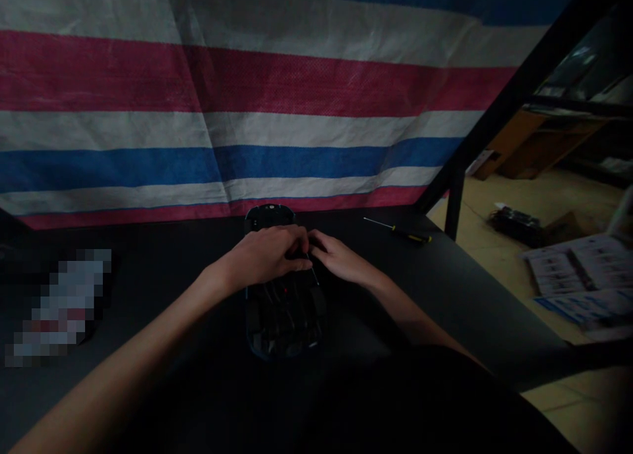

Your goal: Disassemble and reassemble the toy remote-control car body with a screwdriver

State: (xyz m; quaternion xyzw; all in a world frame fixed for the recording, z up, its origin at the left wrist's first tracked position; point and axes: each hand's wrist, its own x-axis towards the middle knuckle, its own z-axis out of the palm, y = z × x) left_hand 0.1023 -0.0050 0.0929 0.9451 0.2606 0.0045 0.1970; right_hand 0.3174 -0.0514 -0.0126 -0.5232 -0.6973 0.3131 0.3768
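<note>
A dark toy car (284, 322) lies on the black table, its exposed chassis, wheels and what look like wires facing up, with a tiny red spot near the middle. My left hand (270, 253) reaches across the car, fingers bent and thumb towards its right side. Against that same side, my right hand (336, 256) holds the edge with curled fingers. The fingertips of both hands nearly meet there, and they partly hide the car's middle. A thin pale edge shows between them; its kind cannot be made out in the dim light.
A black-and-yellow screwdriver (413, 234) lies right of the car on the table (469, 309). A blurred-out item (64, 309) is at the left. Behind hangs a striped tarp (297, 85). Beyond the table's right edge, boxes and printed cardboard (573, 269) lie on the tiled floor.
</note>
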